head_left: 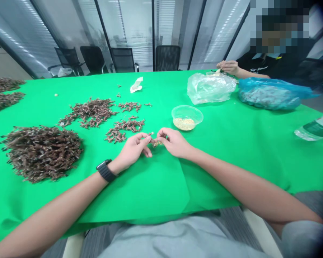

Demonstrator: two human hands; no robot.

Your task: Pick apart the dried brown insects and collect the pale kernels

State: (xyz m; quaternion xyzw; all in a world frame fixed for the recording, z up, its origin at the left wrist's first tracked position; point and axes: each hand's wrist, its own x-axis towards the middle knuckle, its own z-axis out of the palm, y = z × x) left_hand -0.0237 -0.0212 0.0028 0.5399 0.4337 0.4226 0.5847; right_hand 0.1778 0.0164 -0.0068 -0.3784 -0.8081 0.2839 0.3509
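Both hands meet over the green cloth in front of me. The fingers of my left hand [134, 146] are closed in a pinch on a small brown dried piece, most of it hidden by the fingertips. Close beside it, my right hand [174, 142] also pinches, its fingertips at the same spot; what they hold is too small to make out. A little heap of golden grains [158, 143] shows just between the hands. Beyond the right hand stands a clear plastic bowl [187, 114] with similar grains in its bottom. Small clusters of brown dried pieces [125, 129] lie past my left hand.
A big heap of brown dried pieces [43, 152] is at left, a looser pile [93, 111] behind it. Crumpled white paper [136, 85], a clear plastic bag [211, 87], a blue bag [270, 94] and a bottle [316, 127] stand around. Another person's hand [228, 67] works at far right.
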